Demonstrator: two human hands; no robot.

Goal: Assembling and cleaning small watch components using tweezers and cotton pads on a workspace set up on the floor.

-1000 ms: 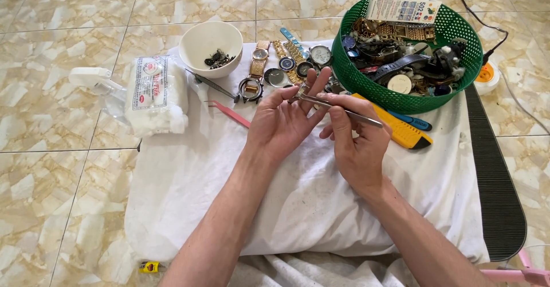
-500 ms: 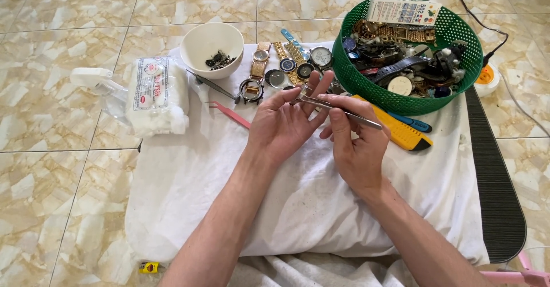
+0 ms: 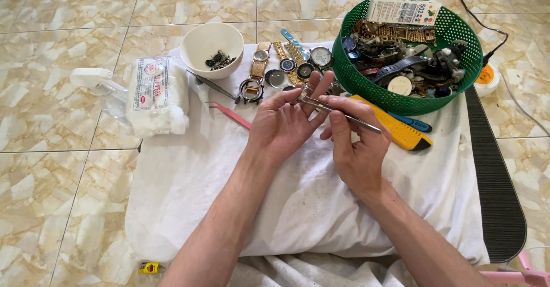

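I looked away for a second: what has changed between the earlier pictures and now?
Very little. The right hand still pinches the tweezers, their tips at the left hand; the tweezers have shifted only slightly against the fingers. Nothing was picked up or let go. The white bowl, green basket, watches and yellow knife lie as before.

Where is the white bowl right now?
In the head view the white bowl sits at the upper left of the white cloth, between the white cotton pack and the row of watches.
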